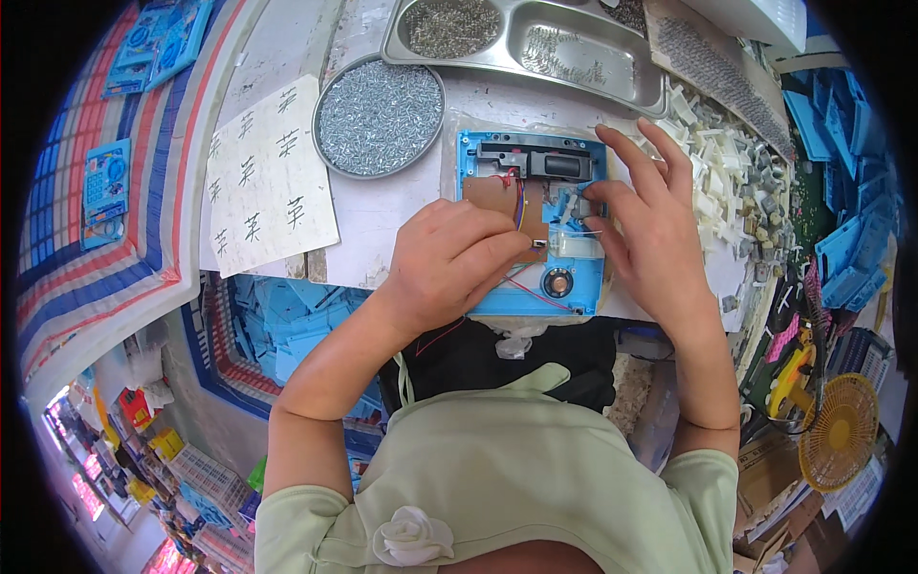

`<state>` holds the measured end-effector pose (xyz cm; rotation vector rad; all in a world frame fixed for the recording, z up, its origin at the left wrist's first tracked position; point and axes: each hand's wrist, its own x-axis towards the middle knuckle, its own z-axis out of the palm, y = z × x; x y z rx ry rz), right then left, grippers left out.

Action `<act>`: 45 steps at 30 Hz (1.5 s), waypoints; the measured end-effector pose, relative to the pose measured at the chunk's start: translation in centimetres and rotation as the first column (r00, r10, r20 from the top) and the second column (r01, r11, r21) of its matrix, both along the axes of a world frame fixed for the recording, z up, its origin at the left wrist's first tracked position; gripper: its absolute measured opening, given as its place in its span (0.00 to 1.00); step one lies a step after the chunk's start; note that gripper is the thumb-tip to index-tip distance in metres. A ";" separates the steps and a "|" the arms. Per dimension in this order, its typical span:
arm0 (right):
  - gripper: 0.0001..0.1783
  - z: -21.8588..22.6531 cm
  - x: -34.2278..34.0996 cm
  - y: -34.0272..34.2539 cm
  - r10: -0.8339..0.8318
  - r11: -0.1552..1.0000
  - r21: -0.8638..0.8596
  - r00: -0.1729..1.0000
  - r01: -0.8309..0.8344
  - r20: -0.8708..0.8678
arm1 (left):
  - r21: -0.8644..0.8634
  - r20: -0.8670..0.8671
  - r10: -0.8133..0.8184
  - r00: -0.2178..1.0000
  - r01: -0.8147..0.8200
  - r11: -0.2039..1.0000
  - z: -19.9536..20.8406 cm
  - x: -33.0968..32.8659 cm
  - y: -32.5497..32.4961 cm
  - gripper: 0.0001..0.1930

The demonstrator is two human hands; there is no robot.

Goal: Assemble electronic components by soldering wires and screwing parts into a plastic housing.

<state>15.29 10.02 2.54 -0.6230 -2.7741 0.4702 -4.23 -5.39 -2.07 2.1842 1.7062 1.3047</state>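
A blue plastic casing (526, 302) lies in front of me, its inside facing up. It holds a black housing (557, 166) along its far side, a brown board (490, 195), a round speaker (557, 281) and thin red and blue wires. My left hand (442, 263) reaches over the board, thumb and fingers pinched beside a small black-and-white part (539, 244); what they hold is mostly hidden. On the casing's right side, my right hand (652, 206) has its fingers spread. Its index fingertip touches a small grey piece, and the thumb is near a whitish block (577, 246).
A round metal dish (323, 122) of small silvery screws or pins stands behind left, beside a paper sheet (270, 239) with handwriting. A steel compartment tray (660, 94) of small metal parts is at the back. White plastic pieces (732, 177) pile up at right; blue casings (846, 239) lie beyond.
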 end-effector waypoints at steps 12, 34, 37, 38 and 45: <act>0.08 0.8 -1.5 -0.3 0.044 0.984 0.167 0.994 -0.061 0.102 | 0.014 0.053 -0.002 0.999 0.001 1.000 -0.3 0.0 -0.1 0.17; 0.12 -1.4 -4.2 -0.7 0.140 0.986 0.123 0.953 -0.110 -0.269 | -0.007 0.228 0.187 0.956 -0.190 0.982 -0.8 -1.2 -1.5 0.18; 0.12 -2.1 -3.5 -0.5 0.109 0.993 0.084 0.947 -0.087 -0.303 | -0.055 0.093 0.221 0.971 -0.216 0.975 -0.4 -1.2 -0.6 0.18; 0.12 -2.2 -3.4 -0.4 0.102 0.993 0.087 0.946 -0.078 -0.308 | -0.068 0.018 0.211 0.977 -0.210 0.975 -0.1 -1.1 -0.2 0.18; 0.13 -2.4 -3.4 -0.8 0.084 0.993 0.112 0.933 -0.047 -0.350 | -0.056 -0.054 0.248 0.967 -0.251 0.966 0.2 0.2 1.9 0.15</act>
